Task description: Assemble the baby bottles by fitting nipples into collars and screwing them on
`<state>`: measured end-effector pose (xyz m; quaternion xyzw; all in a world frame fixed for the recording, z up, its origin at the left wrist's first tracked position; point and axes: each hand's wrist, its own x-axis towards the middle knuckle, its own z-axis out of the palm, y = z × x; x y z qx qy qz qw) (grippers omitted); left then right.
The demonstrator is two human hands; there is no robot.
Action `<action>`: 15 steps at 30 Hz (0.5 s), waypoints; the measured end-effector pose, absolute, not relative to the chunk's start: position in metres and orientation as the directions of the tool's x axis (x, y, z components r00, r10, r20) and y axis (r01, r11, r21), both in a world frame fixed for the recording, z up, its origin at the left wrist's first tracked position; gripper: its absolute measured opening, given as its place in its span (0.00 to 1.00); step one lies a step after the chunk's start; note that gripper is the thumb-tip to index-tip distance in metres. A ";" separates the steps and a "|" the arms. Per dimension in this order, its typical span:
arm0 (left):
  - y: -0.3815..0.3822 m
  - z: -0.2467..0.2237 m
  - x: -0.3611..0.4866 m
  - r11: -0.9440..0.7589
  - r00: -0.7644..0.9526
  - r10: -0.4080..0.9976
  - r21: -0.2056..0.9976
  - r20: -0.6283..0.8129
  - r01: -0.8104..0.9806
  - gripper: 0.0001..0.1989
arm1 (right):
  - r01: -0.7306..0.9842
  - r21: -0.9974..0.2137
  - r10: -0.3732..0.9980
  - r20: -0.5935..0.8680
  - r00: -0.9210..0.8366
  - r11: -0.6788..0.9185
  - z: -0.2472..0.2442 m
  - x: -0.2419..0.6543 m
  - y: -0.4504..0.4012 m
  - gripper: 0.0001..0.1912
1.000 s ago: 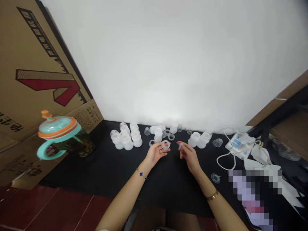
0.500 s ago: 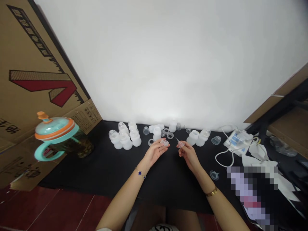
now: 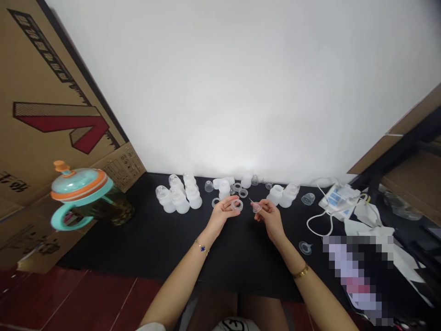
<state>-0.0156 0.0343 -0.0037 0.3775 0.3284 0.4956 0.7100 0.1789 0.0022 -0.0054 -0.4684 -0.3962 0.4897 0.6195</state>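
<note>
Between its thumb and fingers, my left hand (image 3: 221, 215) holds a translucent ring (image 3: 237, 205), its round opening facing the camera. Close by on the right, my right hand (image 3: 270, 218) pinches a clear nipple piece (image 3: 257, 207) with a thin tip that points up and to the left. The two parts are apart. Behind my hands stand an open white bottle (image 3: 224, 187) and more loose rings (image 3: 243, 193). Another clear nipple piece (image 3: 305, 248) lies on the table beyond my right wrist.
Several capped white bottles (image 3: 179, 201) stand at the left on the black table (image 3: 148, 248). A large teal-lidded jug (image 3: 82, 184) is farther left. Two bottles, a clear cap (image 3: 308, 198), a white cable (image 3: 320, 232) and papers lie to the right.
The ring in my left hand has turned so its opening faces the camera. My right hand still holds the nipple piece, shifted slightly left. The view has moved a little.
</note>
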 end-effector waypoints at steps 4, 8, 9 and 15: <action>0.035 -0.007 -0.015 0.201 0.299 0.952 0.862 -0.061 -0.466 0.29 | -0.183 -0.969 0.962 0.118 0.245 0.165 -0.003 0.179 0.001 0.17; 0.035 -0.009 -0.015 0.201 0.302 0.951 0.862 -0.059 -0.465 0.28 | -0.110 -0.965 0.938 0.200 0.282 0.238 -0.005 0.179 0.000 0.14; 0.035 -0.009 -0.015 0.201 0.306 0.950 0.865 -0.058 -0.460 0.28 | -0.105 -0.962 0.934 0.213 0.286 0.251 -0.005 0.179 0.000 0.14; 0.032 -0.005 -0.015 0.184 0.334 0.942 0.886 -0.035 -0.426 0.27 | -0.130 -0.968 0.942 0.169 0.291 0.214 -0.004 0.178 0.000 0.16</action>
